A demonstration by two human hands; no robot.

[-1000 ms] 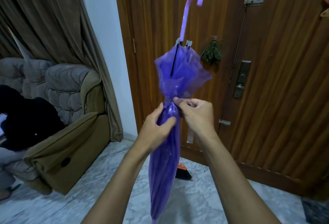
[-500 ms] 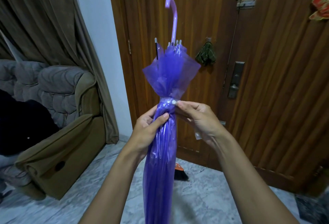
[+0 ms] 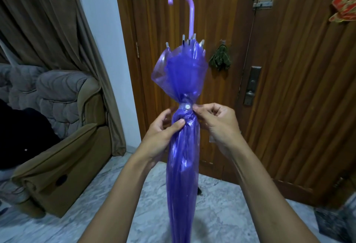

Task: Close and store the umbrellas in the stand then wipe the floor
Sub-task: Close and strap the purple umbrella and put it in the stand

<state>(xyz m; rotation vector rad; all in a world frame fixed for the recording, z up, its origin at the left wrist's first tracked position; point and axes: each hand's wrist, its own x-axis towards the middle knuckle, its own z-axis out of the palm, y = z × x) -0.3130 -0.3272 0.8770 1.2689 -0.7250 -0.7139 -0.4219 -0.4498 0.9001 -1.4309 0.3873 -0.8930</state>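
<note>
Gripping furled purple umbrella (image 3: 183,156), pinching its strap (image 3: 186,106)

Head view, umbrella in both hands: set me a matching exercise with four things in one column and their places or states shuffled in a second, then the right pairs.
Things
1. handle
2. left hand
3. right hand
4. armchair

Places or states
A. stands at the left, by the curtain
B. pinches the strap at its snap
C. hooked, points up
D. grips the rolled umbrella below the strap

Pairs: 1-C, 2-D, 3-B, 4-A
</note>
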